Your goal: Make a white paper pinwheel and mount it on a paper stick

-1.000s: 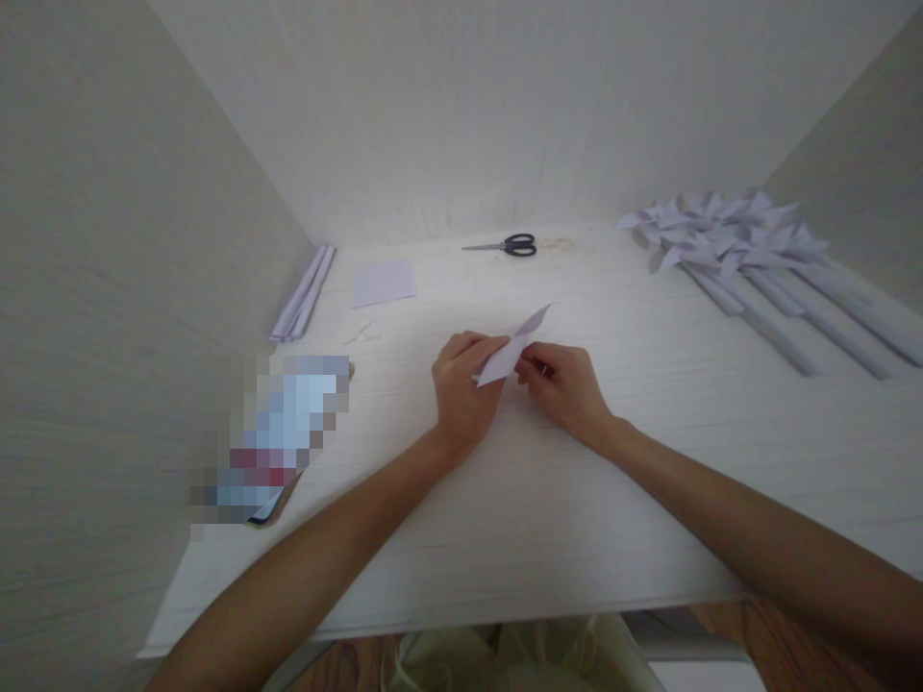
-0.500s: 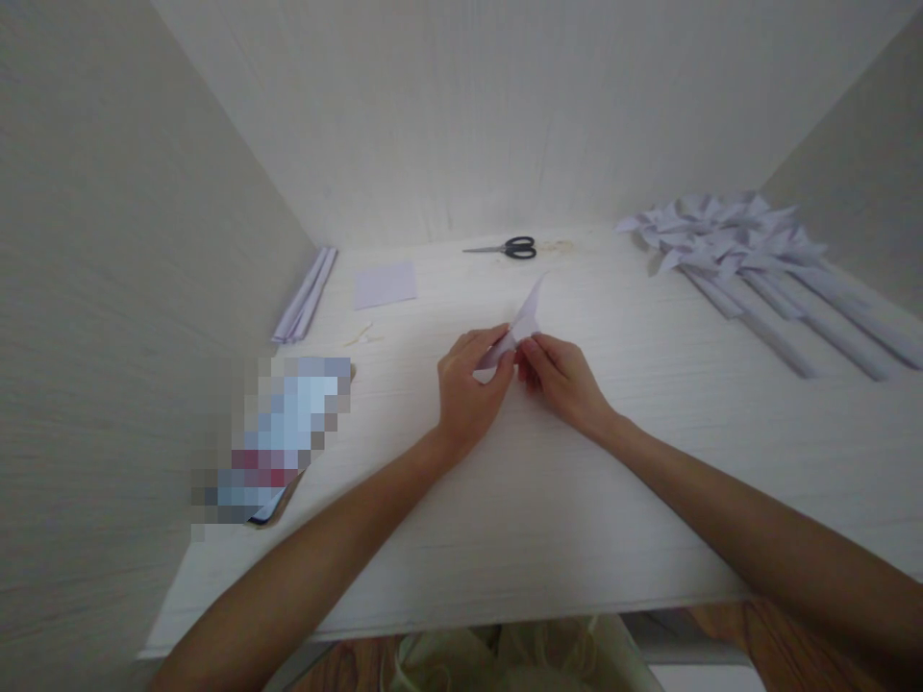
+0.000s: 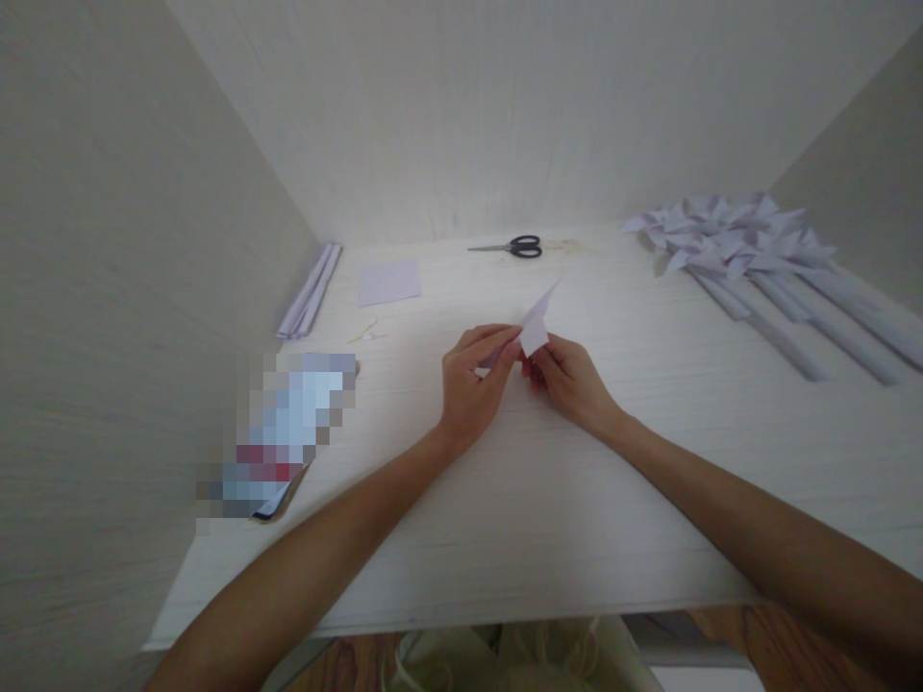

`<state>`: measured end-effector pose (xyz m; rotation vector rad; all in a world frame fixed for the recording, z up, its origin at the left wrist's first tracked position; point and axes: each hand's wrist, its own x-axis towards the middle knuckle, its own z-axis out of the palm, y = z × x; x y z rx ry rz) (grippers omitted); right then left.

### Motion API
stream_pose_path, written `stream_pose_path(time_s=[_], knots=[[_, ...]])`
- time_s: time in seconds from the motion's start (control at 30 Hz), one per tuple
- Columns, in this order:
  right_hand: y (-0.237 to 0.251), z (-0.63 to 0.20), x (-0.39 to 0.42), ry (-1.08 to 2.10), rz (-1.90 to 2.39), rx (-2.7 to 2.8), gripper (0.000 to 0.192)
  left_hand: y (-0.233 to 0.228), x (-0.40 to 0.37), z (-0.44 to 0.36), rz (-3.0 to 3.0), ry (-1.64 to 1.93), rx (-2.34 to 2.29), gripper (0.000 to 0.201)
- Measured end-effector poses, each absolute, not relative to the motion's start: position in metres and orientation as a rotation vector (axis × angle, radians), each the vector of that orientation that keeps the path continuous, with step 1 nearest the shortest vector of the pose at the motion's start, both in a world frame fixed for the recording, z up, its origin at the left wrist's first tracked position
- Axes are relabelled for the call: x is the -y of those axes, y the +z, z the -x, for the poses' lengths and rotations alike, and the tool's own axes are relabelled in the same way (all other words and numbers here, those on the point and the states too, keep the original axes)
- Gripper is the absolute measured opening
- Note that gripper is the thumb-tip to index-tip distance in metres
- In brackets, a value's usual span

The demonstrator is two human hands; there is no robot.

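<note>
White paper piece [image 3: 536,327] pinched btwn your left hand [image 3: 472,394] & right hand [image 3: 569,383], well in front of scissors [image 3: 513,247].

Quick count: two hands [image 3: 476,384] [image 3: 566,377] on one folded paper [image 3: 537,327]. One pair of scissors [image 3: 513,247], one flat paper square [image 3: 389,282], one bundle of paper strips [image 3: 309,291] by the left wall, one blurred-out item [image 3: 285,432]. The pinwheels [image 3: 735,240] overlap too much to count, several at least.
</note>
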<state>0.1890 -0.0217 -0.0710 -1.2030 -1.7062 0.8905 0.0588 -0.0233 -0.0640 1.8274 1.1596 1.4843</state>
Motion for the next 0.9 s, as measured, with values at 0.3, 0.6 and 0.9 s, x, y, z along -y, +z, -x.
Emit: stream_pose_path(time_s=[0.3,0.6,0.9], knots=[[-0.0682,-0.1887,0.0222,0.835,1.204,1.717,0.024,-0.0643,0.0229,-0.058,-1.856,1.535,-1.066,0.018],[-0.066,-0.1896,0.0204,1.018,1.104,1.655,0.026,-0.0634,0.0247,-0.0584,-1.886,1.592,-1.011,0.018],[-0.0713,-0.1925,0.0148,0.963,1.099,1.4,0.018,-0.0653,0.0265,-0.0585,-1.876,1.65,-1.004,0.018]])
